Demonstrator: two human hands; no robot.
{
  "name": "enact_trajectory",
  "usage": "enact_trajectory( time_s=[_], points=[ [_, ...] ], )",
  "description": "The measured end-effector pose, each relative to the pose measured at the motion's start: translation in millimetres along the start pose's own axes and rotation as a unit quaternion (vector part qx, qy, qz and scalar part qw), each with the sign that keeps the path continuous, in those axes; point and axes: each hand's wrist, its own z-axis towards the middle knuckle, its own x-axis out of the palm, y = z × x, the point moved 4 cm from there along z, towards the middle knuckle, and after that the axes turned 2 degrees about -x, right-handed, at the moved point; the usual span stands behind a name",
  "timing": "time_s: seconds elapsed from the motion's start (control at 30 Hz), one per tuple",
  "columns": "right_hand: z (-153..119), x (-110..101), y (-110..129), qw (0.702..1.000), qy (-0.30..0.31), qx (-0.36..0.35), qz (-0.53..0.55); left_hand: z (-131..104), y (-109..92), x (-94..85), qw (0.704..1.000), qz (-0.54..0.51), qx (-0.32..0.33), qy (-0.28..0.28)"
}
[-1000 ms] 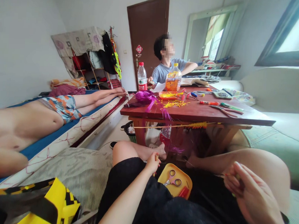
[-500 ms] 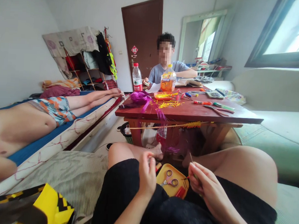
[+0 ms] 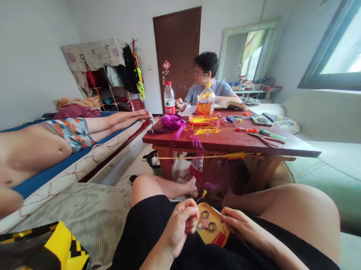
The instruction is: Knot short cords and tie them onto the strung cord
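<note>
My left hand (image 3: 182,223) is curled into a fist over my lap, its fingers hiding whatever is inside. Just above it shows a thin dark stem with a yellow tip (image 3: 204,192); I cannot tell whether the fist holds it. My right hand (image 3: 239,224) pinches a thin metallic tool (image 3: 215,210), which points left over the tray's far edge. Between the hands sits a small yellow tray (image 3: 207,235). In it lie scissors (image 3: 208,223) with pinkish handles and a red object (image 3: 220,238).
A red table (image 3: 180,140) ahead bears purple strands (image 3: 172,121), yellow pieces (image 3: 209,130), pliers (image 3: 263,139) and bottles (image 3: 169,100). Beneath its edge runs a stick (image 3: 194,158) with yellow pieces. A person (image 3: 212,78) sits behind; another person (image 3: 55,144) lies at left.
My right hand has moved left and its thin tool now points left instead of up. My left hand has turned into a tighter fist. The person behind the table has turned their head aside.
</note>
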Motion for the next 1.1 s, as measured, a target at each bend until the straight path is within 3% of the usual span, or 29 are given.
enact_trajectory(
  time_s=[0.1, 0.27, 0.4, 0.57, 0.7, 0.83, 0.97, 1.1],
  points=[
    [12.8, 3.2, -25.1, 0.985, 0.019, 0.014, -0.17, 0.3, 4.5, -8.5, 1.0, 0.013, -0.001, -0.017],
    [24.8, 31.3, -54.9, 0.933, 0.056, 0.04, -0.354, 0.4, 5.6, -12.4, 0.998, 0.057, 0.019, -0.036],
    [32.7, 35.1, -46.7, 0.92, 0.036, 0.017, -0.39, -6.9, 0.7, -6.3, 0.987, 0.154, 0.04, 0.013],
    [15.8, 6.8, 18.3, 0.946, -0.047, -0.068, -0.314, -18.9, -0.6, 7.9, 0.959, 0.271, 0.039, 0.075],
    [-16.4, 10.4, 58.6, 0.981, 0.005, -0.14, -0.135, -24.3, 0.4, 16.6, 0.968, 0.219, 0.004, 0.124],
    [-32.7, 24.2, 51.6, 0.998, 0.0, -0.068, -0.007, -26.7, 0.9, 13.2, 0.98, 0.16, -0.021, 0.119],
    [-33.6, 35.9, 42.7, 0.998, -0.011, -0.047, 0.042, -26.1, 1.5, 10.4, 0.981, 0.148, -0.026, 0.118],
    [-33.4, 42.2, 36.9, 0.995, -0.045, -0.016, 0.089, -22.7, 1.3, 9.2, 0.987, 0.138, 0.004, 0.081]
  ],
)
